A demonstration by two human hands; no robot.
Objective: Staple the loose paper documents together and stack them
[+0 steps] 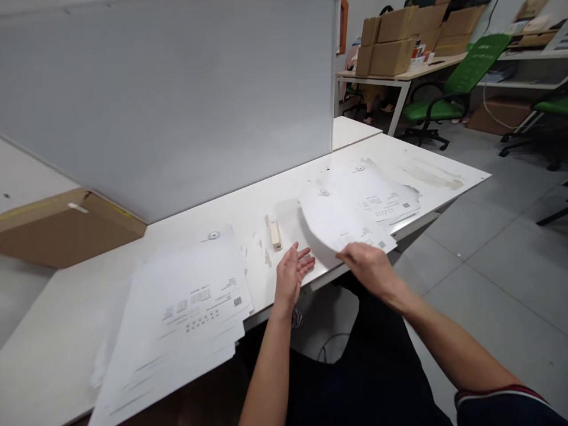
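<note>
Head view, right hand (369, 267): pinches curled white paper sheet (327, 222) mid-frame; best kept gentle.
Left hand (293, 269): spread; should steady it.

Probably an office: desk (248, 208), swivel chair (480, 64)

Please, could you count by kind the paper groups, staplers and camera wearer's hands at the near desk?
Paper groups: 2 (left group; right group, including the held paper)
Staplers: 1 (cream stapler)
Hands: 2 (left hand, right hand)
Total: 5
</note>
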